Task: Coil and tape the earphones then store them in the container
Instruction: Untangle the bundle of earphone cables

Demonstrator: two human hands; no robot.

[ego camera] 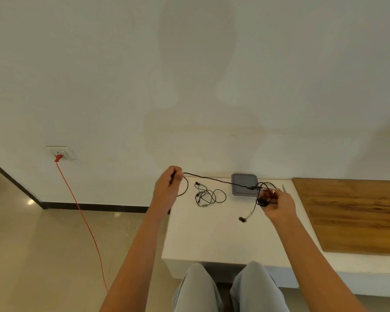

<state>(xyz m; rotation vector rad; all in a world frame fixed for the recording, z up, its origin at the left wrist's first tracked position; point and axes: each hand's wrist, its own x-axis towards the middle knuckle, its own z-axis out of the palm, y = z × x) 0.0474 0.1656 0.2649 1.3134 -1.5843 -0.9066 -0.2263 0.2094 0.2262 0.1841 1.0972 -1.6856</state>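
- The person's left grip (169, 185) is clenched on one end of a black earphone cable (214, 178), raised just past the left edge of the desk (212, 239).
- The right grip (279, 203) pinches several loose loops of the same cable above the desk, beside the container; a taut stretch of cable runs between the two grips.
- One earbud (242, 219) hangs from the right grip on a short length of cable, over the desk top.
- A second pair of earphones (208, 194) lies in a loose tangle on the desk, between the grips.
- The grey container (244, 184), square with rounded corners, sits at the back of the desk near the wall, lid on.
- The desk is plain white; a wooden board (351, 212) covers its right part.
- Behind is a white wall (189, 64) with a dark skirting board (95, 207).
- A wall socket (61, 152) on the left holds a red plug, and its red cord (81, 217) trails down across the glossy beige floor (32, 244).
- Knees in light grey trousers (196, 287) show at the desk's near edge.
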